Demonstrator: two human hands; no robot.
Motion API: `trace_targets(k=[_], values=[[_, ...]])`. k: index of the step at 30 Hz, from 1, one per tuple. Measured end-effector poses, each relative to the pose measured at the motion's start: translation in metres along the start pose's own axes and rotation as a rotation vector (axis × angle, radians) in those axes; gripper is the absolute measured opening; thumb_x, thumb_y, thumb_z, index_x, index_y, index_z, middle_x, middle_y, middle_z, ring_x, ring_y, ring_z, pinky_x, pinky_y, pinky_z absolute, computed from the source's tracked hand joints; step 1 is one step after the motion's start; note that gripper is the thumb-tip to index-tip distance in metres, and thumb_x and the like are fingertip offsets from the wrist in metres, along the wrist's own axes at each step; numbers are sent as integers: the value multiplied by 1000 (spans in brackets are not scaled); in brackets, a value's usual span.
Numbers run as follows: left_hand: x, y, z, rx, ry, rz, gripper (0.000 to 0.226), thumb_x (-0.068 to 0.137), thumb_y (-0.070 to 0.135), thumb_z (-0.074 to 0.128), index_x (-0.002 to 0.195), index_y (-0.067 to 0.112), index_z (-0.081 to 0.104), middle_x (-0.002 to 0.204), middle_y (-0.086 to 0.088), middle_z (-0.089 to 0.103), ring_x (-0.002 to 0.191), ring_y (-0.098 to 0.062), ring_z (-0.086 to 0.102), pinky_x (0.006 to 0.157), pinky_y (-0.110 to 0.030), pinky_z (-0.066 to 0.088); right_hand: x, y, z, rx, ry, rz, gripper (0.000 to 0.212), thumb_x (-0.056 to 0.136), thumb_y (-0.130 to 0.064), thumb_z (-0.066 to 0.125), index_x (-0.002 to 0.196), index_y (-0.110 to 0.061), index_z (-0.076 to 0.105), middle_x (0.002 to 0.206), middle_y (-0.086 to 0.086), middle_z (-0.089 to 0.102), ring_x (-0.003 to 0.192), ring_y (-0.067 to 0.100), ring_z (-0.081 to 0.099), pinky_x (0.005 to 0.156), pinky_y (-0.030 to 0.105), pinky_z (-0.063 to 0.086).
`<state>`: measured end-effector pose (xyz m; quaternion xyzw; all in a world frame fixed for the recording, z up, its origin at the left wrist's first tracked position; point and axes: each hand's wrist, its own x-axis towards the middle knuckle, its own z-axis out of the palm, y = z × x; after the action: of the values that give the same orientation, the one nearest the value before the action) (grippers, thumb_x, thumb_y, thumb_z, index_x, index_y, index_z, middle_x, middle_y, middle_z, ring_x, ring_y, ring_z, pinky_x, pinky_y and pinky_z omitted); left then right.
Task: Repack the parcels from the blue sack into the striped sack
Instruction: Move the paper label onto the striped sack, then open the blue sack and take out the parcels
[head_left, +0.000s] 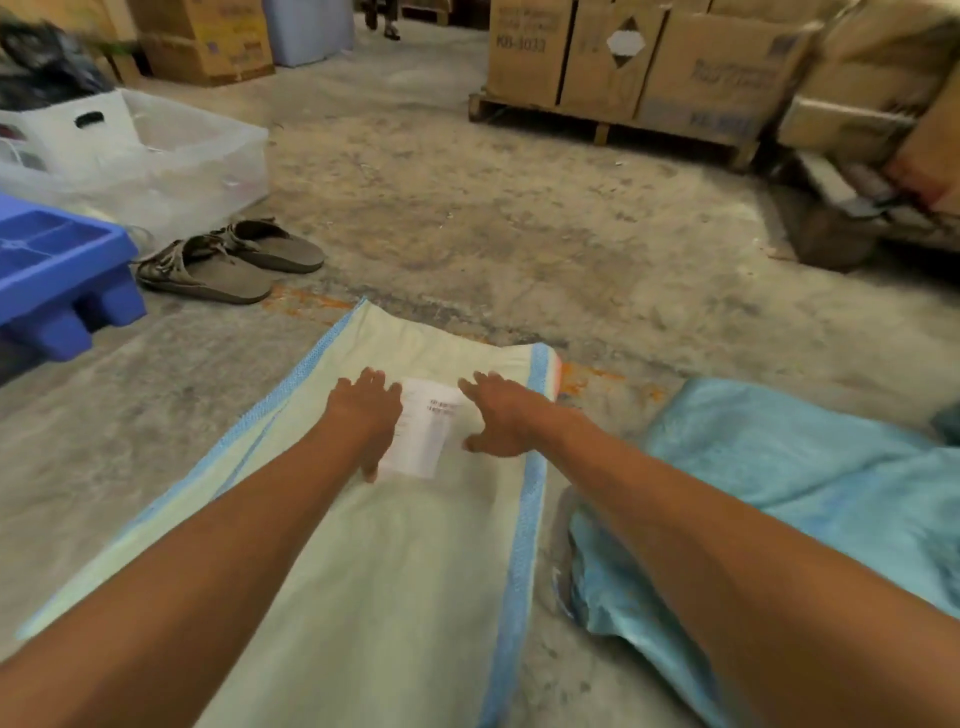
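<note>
If judged only from the flat, slack lie of the striped sack (415, 571) on the concrete floor (519, 234), looks like an early step: spreading and smoothing the receiving sack before any filling. Lies lengthwise straight ahead, pale with blue bands down both long edges, far end near an orange stain (576, 374). Shows no bulge, so probably holds nothing. Blue sack (805, 493) just beside it on the right, crumpled and sagging, with a strip of bare floor between the two. No parcels in plain sight; possibly inside the blue sack, hidden if so. Left hand (363, 415) palm down on the striped sack, fingers straight and slightly spread, gripping nothing, thumb side overlapping the left margin of a white printed sheet (426, 431). Right hand (501, 415) likewise palm down, fingers splayed wide, resting on the cloth just right of that sheet, pinching nothing. Cannot tell whether a stuck-on label or a thin flat parcel. Next calls for finding the mouth of the striped sack, parting its two layers and holding it agape with one hand, then reaching right into the blue sack with the other. Worth care: woven layers likely to cling together.
</note>
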<state>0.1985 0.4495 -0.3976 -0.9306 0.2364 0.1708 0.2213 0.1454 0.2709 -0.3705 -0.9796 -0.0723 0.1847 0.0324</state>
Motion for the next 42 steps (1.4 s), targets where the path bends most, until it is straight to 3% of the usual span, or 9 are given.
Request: trace_targets(k=[5, 14, 22, 26, 28, 31, 35, 39, 42], values=[[-62, 46, -104, -301, 100, 95, 101, 79, 51, 74, 156, 20, 17, 162, -8, 19, 148, -28, 21, 114, -44, 32, -134, 74, -62, -168, 210, 155, 77, 94, -34, 57, 157, -11, 20, 164, 15, 19, 150, 30, 21, 119, 38, 22], [-167, 254, -318, -490, 259, 487, 74, 90, 47, 64, 150, 13, 37, 155, -10, 37, 141, -27, 37, 112, -34, 32, -418, 232, -101, 119, 523, 778, 52, 92, -30, 56, 138, -8, 49, 135, 20, 53, 126, 39, 48, 99, 41, 44], [-144, 411, -331, -651, 211, 562, 61, 99, 55, 40, 121, 3, 64, 131, -18, 60, 114, -32, 57, 86, -31, 42, -481, 325, -33, 577, 666, 1169, 48, 98, -30, 43, 136, -1, 48, 138, 25, 54, 128, 41, 50, 101, 39, 41], [-110, 468, -328, -913, 126, 505, 66, 100, 56, 37, 139, 3, 51, 146, -18, 47, 132, -32, 47, 104, -32, 37, -475, 384, -5, 916, 802, 1309, 60, 95, -44, 43, 132, 1, 56, 135, 20, 58, 121, 37, 57, 98, 35, 45], [-96, 497, -329, -1044, 31, 534, 65, 98, 58, 39, 133, 6, 57, 142, -13, 52, 122, -29, 55, 103, -33, 43, -472, 404, 5, 1225, 877, 1254, 57, 95, -46, 45, 125, 0, 60, 119, 10, 68, 99, 26, 69, 88, 30, 53], [-94, 528, -327, -1191, -211, 625, 55, 99, 59, 34, 108, 14, 64, 112, -4, 67, 81, -15, 62, 74, -26, 46, -472, 412, 10, 1640, 779, 1126, 17, 100, -16, 49, 90, -5, 58, 66, 9, 68, 53, 22, 64, 52, 24, 52], [-105, 542, -324, -1258, -358, 632, 72, 91, 76, 25, 124, 25, 64, 121, 0, 66, 111, -22, 62, 92, -36, 49, -479, 422, 3, 1722, 591, 1157, 18, 72, -7, 63, 88, -7, 54, 87, 16, 59, 78, 30, 57, 89, 36, 47], [-134, 514, -344, -1683, -364, 510, 86, 82, 86, 13, 106, 27, 72, 108, -9, 74, 103, -28, 67, 99, -46, 51, -486, 394, -52, 1865, 738, 947, 12, 66, 2, 42, 74, -4, 50, 75, 14, 55, 62, 32, 54, 73, 38, 52], [-163, 471, -366, -2059, -365, 476, 92, 76, 91, 21, 114, 25, 72, 112, -12, 73, 104, -32, 68, 97, -50, 52, -494, 357, -97, 1899, 823, 619, 29, 70, 4, 42, 91, -4, 60, 91, 17, 58, 74, 33, 59, 79, 43, 56]])
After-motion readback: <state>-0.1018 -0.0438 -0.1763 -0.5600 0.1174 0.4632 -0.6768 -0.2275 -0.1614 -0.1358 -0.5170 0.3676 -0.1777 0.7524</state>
